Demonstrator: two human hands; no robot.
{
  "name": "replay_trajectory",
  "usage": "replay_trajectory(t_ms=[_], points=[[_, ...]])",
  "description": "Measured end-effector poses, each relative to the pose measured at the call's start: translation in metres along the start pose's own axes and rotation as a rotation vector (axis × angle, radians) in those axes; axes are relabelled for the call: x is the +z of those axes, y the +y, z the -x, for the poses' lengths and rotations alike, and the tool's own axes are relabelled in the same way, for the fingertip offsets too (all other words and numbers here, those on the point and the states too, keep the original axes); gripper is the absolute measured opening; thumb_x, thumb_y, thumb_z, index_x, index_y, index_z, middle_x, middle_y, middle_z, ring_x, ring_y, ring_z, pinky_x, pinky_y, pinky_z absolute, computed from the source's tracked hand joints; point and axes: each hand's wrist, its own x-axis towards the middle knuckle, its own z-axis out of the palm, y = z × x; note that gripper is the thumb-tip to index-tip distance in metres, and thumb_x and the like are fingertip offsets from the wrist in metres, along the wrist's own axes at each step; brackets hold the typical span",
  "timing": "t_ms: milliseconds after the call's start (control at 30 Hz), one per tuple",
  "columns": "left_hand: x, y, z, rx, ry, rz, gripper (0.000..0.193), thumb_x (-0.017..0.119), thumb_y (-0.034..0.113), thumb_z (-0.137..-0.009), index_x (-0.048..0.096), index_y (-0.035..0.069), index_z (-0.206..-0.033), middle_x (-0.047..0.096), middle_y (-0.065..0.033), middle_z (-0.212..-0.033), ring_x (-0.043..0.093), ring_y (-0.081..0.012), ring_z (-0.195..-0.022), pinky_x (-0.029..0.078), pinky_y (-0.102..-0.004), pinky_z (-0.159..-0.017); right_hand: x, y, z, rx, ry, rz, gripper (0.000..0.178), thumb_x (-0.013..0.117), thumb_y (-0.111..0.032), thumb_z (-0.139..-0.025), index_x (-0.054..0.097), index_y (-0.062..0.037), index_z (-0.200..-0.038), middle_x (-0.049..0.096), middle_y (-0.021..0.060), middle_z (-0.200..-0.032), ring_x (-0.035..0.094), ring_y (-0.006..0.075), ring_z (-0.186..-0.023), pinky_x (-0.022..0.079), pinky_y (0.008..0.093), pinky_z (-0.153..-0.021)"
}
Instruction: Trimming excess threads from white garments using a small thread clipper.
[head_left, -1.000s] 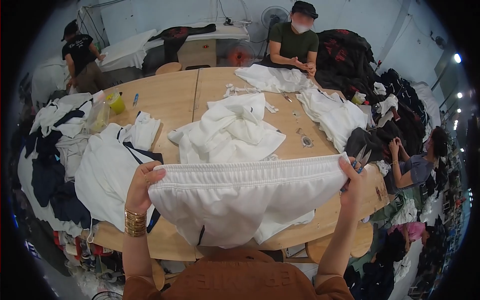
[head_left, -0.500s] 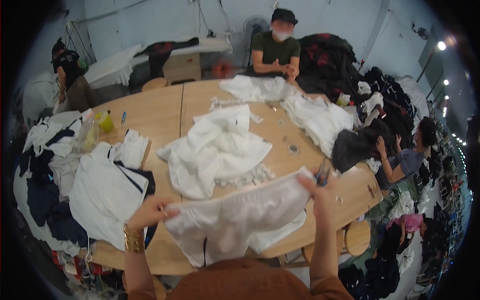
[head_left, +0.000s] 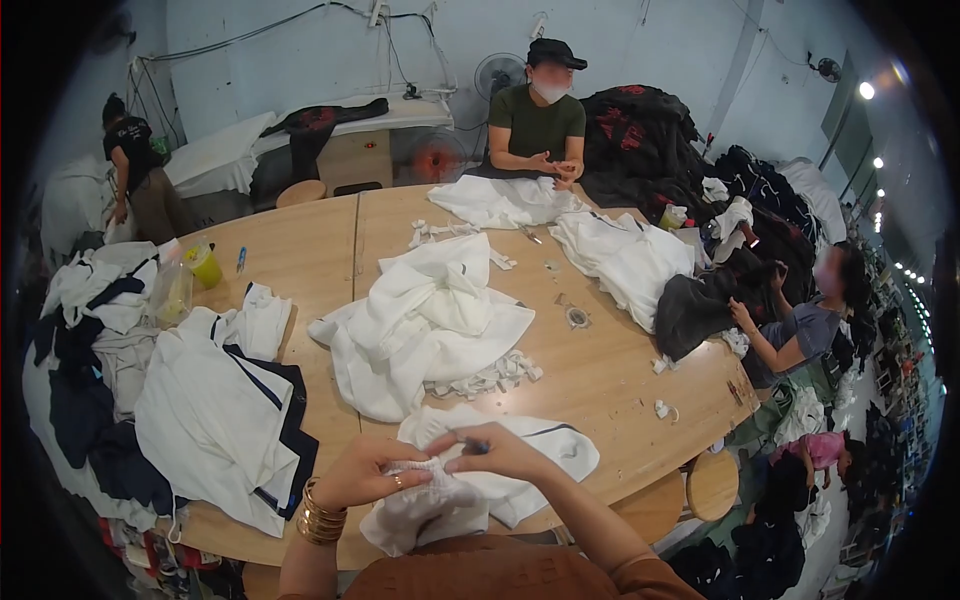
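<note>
My left hand [head_left: 372,478] grips a white garment [head_left: 425,515] by its gathered, elastic-looking waistband, close in front of my body. Fingers closed, my right hand [head_left: 505,452] pinches the same band just to the right. A small dark blue tool [head_left: 474,446], which looks like thread snips, is tucked in that hand, mostly hidden by the fingers. Beneath and beyond the hands, another white garment with dark piping [head_left: 560,455] lies on the wooden table [head_left: 320,400]. Farther out is a larger crumpled white garment [head_left: 430,320].
White offcuts [head_left: 490,378] lie by the crumpled garment. White and navy clothes [head_left: 215,410] are heaped at the left, near a yellow cup [head_left: 205,265]. A masked person [head_left: 537,120] sits across the table; another person [head_left: 800,320] handles dark cloth at the right. Stools [head_left: 712,485] stand lower right.
My hands have come together from wide apart, so the stretched waistband is now bunched between them. The right hand moved left with the snips. The view has shifted slightly.
</note>
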Motion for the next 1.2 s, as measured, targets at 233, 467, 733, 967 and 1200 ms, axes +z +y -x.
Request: replay_trajectory(t_ms=[233,467,733,967,1200], points=[[-0.021,0.007,0.016,-0.233,-0.068,0.401,0.015,0.066,0.011,-0.075,0.063,-0.001,-0.084,0.062,0.0,-0.074,0.052,-0.0045,-0.067,0.042,-0.0194,-0.062,-0.018,-0.018,0.011,-0.07,-0.318,0.139,0.025,0.07,-0.02,-0.072,0.059,-0.0011,-0.085,0.051,-0.0014,-0.067,0.043,0.0091,-0.065,0.035,0.0237,-0.061],[-0.068,-0.005,0.004,-0.306,0.077,0.397,0.018,0.069,0.01,-0.072,0.062,-0.001,-0.085,0.06,0.0027,-0.075,0.052,-0.0029,-0.069,0.043,-0.0192,-0.064,-0.069,-0.07,0.044,0.149,0.58,-0.137,0.03,0.073,-0.005,-0.061,0.055,-0.0017,-0.085,0.053,0.0005,-0.068,0.052,0.0098,-0.066,0.04,0.0223,-0.057],[-0.081,0.002,-0.006,-0.271,0.149,0.408,0.017,0.067,0.016,-0.073,0.062,0.0,-0.075,0.058,0.0028,-0.068,0.049,-0.0032,-0.061,0.04,-0.0179,-0.059,-0.086,-0.082,0.054,0.1,0.643,-0.151,0.018,0.068,-0.002,-0.066,0.054,-0.0019,-0.076,0.048,-0.0046,-0.063,0.046,0.0036,-0.057,0.036,0.0179,-0.052],[-0.08,0.001,-0.011,-0.255,0.175,0.463,0.016,0.066,0.015,-0.072,0.062,0.0,-0.075,0.059,0.0013,-0.068,0.051,-0.0038,-0.06,0.04,-0.0187,-0.057,-0.083,-0.082,0.049,0.023,0.683,-0.201,0.013,0.066,-0.003,-0.069,0.056,-0.0012,-0.077,0.05,-0.0053,-0.064,0.044,0.0024,-0.056,0.034,0.0172,-0.051],[-0.076,-0.002,-0.013,-0.284,0.063,0.355,0.015,0.066,0.014,-0.073,0.062,0.001,-0.076,0.059,0.0019,-0.069,0.051,-0.0026,-0.062,0.04,-0.018,-0.059,-0.069,-0.081,0.045,0.037,0.637,-0.192,0.018,0.069,-0.005,-0.067,0.057,-0.0005,-0.08,0.056,0.0018,-0.071,0.054,0.0097,-0.064,0.042,0.0202,-0.059]])
